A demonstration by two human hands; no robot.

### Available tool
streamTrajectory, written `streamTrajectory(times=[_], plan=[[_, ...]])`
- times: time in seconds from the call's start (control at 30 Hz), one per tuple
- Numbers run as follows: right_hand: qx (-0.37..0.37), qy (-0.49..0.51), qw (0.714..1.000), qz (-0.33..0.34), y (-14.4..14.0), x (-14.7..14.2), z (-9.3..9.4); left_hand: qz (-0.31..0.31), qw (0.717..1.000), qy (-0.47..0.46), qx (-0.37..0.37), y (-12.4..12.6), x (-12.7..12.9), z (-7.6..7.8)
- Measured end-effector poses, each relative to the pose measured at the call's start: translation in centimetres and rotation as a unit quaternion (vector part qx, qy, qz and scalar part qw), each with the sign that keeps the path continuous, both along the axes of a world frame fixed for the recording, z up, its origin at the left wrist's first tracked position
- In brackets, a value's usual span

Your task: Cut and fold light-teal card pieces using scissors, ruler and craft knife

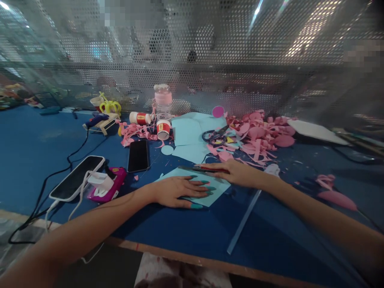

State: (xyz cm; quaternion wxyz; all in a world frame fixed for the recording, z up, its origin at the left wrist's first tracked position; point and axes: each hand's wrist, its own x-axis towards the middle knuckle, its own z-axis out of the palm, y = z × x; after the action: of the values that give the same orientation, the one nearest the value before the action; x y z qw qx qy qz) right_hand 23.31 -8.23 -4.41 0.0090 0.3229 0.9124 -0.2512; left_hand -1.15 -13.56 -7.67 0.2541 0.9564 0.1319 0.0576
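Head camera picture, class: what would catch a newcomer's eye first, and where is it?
First, the two hands at centre: the left hand lies flat on a light blue sheet, and the right hand rests on a red-handled tool at its far edge. Behind them, right of centre, a heap of pink scraps stands out on the blue table.

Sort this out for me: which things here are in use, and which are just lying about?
In use: left hand flat on the blue sheet; right hand on the pencil.

Lying about: scissors, pink scraps, phone, cups, bottle, glue gun.
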Motion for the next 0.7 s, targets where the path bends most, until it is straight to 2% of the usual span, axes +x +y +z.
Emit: streamTrajectory(times=[0.2,0.4,0.7], plan=[[0.032,0.002,0.999,-0.009,-0.4,-0.1,-0.3,-0.001,1.0,-0.013,0.003,0.0,0.0,0.1],[0.042,-0.028,0.999,-0.019,-0.6,-0.2,0.5,-0.002,1.0,-0.018,0.003,0.0,-0.2,0.0],[0.025,-0.03,0.999,-0.022,-0.7,-0.2,1.2,-0.003,1.0,-0.015,0.011,0.1,0.0,-0.1]])
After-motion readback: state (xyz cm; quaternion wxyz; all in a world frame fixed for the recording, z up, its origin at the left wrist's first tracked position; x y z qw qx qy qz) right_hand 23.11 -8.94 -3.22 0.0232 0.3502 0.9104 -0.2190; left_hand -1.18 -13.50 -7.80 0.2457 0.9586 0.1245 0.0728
